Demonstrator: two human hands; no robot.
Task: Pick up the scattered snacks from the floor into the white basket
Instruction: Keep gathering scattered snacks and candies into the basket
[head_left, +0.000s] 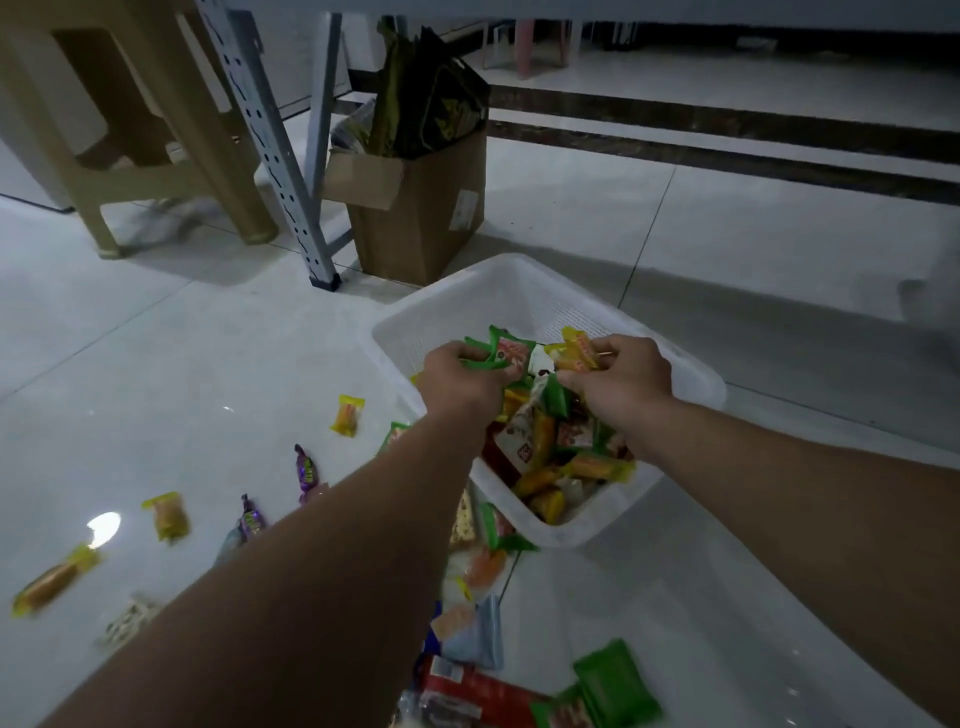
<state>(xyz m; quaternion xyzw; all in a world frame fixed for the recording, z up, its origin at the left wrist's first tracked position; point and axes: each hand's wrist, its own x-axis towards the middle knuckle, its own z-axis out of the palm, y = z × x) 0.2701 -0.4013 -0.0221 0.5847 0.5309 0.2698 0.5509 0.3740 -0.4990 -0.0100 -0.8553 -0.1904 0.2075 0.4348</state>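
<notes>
White basket sits part-filled on the floor while the left hand grips green packets and the right hand grips yellow packets above it.

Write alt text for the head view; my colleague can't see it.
Over a partly filled white basket, the left hand grips green packets and the right hand grips yellow packets. More snacks lie scattered on the tiled floor beside it.

No text can be read. Print on the snack wrappers is blurred. The far cardboard box carries a white label, also illegible.
</notes>
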